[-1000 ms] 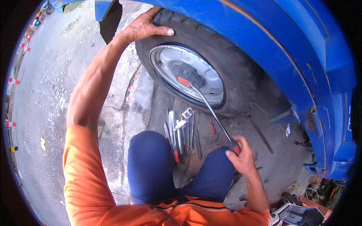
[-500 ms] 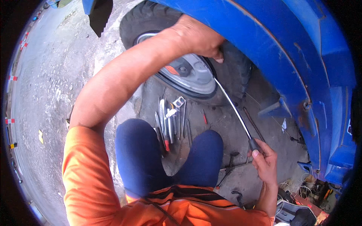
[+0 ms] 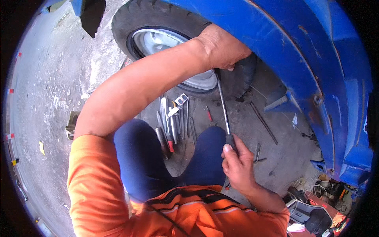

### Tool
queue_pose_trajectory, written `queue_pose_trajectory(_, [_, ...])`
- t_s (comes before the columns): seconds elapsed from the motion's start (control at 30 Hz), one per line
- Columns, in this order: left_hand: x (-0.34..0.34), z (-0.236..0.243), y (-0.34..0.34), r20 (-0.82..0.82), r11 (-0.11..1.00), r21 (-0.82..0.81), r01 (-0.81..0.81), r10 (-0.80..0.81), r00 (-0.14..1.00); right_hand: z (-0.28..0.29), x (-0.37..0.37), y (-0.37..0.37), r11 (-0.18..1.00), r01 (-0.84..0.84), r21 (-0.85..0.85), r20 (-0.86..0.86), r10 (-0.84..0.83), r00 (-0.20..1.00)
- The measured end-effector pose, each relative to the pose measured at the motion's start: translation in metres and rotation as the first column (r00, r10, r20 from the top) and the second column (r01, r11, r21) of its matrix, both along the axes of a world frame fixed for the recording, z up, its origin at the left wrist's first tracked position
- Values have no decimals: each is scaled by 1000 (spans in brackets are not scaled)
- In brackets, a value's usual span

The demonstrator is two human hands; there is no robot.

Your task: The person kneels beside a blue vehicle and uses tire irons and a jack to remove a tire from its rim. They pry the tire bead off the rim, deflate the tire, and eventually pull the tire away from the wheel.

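My right hand (image 3: pixel 238 162) is closed around the black grip of a long-shafted steel hand tool (image 3: pixel 224 104). Its bright shaft slants up and away, and the far end meets the edge of the pale wheel rim (image 3: pixel 199 82), where its tip is hard to make out. Stretched across the wheel, my left hand (image 3: pixel 227 46) rests at the tyre (image 3: pixel 125 29) beneath the blue body panel (image 3: pixel 272 43). The fingers of that hand are mostly hidden, so what they touch cannot be seen.
Between my knees lie several hand tools (image 3: pixel 173 118) on the concrete floor. A small red-handled screwdriver (image 3: pixel 209 113) and a dark rod (image 3: pixel 263 122) lie farther right. An open grey case (image 3: pixel 310 215) and tangled wires sit at lower right.
My right hand has swung left with the tool, whose shaft now stands steeper. My left hand has shifted slightly right, its fingers now more hidden. The whole view has shifted a little.
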State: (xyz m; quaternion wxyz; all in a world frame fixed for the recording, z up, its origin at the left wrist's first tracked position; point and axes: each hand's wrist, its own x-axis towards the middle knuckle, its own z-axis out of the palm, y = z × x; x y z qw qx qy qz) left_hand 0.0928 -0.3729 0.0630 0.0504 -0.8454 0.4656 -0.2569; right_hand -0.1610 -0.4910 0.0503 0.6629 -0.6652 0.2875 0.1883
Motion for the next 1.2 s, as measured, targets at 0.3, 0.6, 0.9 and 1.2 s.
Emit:
queue_pose_trajectory(0.3, [0,36,56,-494,997,-30,-67,44,869,-19,20,-25,938,16,345,-299,94,950])
queue_pose_trajectory(0.6, [58,12,128,-244,870,-493,20,-160,957,-121,31,186,815,407,413,-68,-418,906])
queue_pose_trajectory(0.9, [98,7,130,-448,895,-379,236,-401,799,-102,269,255,111,233,966,-153,-481,863])
queue_pose_trajectory(1.2, [87,25,129,-411,928,-355,114,-265,873,-6,68,162,382,-336,861,166,413,895])
